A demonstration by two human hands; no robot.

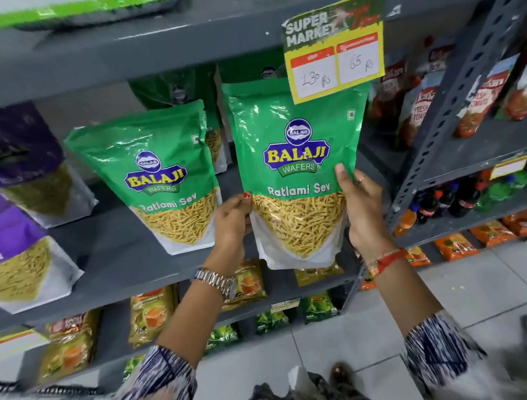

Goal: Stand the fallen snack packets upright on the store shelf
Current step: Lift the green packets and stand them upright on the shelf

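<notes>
Both hands grip one green Ratlami Sev packet point(298, 172) upright, just in front of the grey shelf point(126, 242): left hand point(231, 223) pinching its left edge, right hand point(362, 206) wrapped round its right edge. 2nd green packet point(162, 176) stands on shelf just left, tilted. Price tag point(335, 49) hangs above; purple packets point(9, 226) far left.

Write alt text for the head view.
Left hand and right hand hold a green Ratlami Sev packet upright at a grey shelf, beside a matching packet. A price tag hangs above.
</notes>
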